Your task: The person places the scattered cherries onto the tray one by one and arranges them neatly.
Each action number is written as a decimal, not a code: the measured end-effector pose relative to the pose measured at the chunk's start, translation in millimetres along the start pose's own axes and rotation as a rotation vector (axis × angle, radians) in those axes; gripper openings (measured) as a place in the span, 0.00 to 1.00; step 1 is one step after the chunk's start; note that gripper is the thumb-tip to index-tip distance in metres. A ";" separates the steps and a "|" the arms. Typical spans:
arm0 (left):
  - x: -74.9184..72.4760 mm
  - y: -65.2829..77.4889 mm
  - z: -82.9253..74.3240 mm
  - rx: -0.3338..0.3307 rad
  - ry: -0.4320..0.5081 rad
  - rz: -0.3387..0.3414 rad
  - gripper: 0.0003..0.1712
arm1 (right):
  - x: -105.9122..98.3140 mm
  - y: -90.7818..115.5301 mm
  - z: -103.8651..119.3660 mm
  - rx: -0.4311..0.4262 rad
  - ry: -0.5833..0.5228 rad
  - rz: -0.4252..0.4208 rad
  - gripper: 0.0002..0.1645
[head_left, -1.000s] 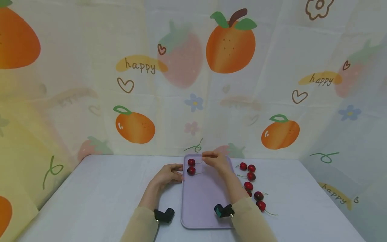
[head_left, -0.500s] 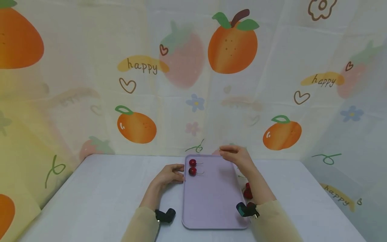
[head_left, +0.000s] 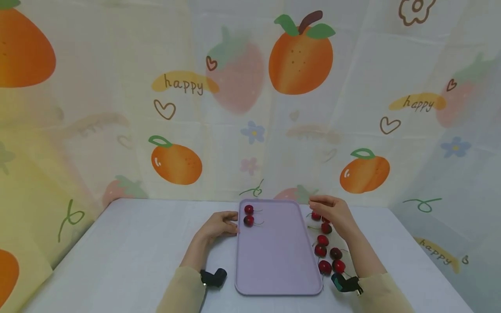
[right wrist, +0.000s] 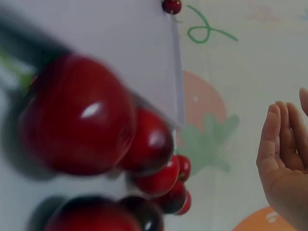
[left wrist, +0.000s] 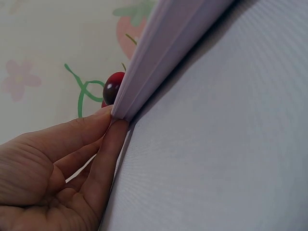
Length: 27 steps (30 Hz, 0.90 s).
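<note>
A lilac rectangular tray (head_left: 278, 261) lies lengthwise on the table. Two red cherries (head_left: 248, 221) with stems sit near its far left corner. At the tray's left edge my left hand (head_left: 217, 225) pinches the rim; thumb and finger meet that edge (left wrist: 149, 72) in the left wrist view. My right hand (head_left: 332, 213) is over the far end of a group of loose cherries (head_left: 322, 240) right of the tray, partly covering the farthest ones. Its fingers look straight and hold nothing in the right wrist view, where a large cherry (right wrist: 79, 115) fills the foreground.
A white cloth covers the table (head_left: 129, 252), which ends at a fruit-printed curtain (head_left: 219, 152) behind and along both sides. Several cherries lie close along the tray's right side, some stems reaching toward its rim. Each wrist carries a small black camera (head_left: 214, 278).
My right hand has moved from above the tray's far end to the right, over the loose cherries. My left hand and the two cherries on the tray stay in place.
</note>
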<state>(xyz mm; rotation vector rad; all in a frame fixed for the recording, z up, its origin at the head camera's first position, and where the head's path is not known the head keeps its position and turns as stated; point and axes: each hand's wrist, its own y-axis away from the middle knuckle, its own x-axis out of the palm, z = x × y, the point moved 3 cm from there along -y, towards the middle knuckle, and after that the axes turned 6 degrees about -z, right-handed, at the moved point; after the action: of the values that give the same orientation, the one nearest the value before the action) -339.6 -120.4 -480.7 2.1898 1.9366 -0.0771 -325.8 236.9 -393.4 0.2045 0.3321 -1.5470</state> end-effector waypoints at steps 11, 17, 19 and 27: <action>-0.3 0.0 -1.4 -0.013 0.000 -0.014 0.35 | -27.8 20.1 -32.5 0.062 0.113 -0.042 0.34; -0.1 -0.4 -1.3 -0.013 0.001 -0.023 0.35 | -48.2 25.4 -53.6 0.041 0.084 -0.047 0.36; -0.1 0.1 -1.1 -0.014 0.007 -0.022 0.35 | -55.9 26.1 -61.0 0.047 0.104 -0.050 0.37; 0.3 0.6 -0.9 0.002 -0.008 -0.017 0.35 | -75.6 27.7 -82.3 0.101 0.175 0.014 0.34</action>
<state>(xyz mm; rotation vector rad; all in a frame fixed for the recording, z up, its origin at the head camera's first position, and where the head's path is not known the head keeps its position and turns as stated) -339.1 -120.0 -479.8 2.1713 1.9517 -0.0897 -304.2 336.2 -447.5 0.4220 0.3899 -1.5365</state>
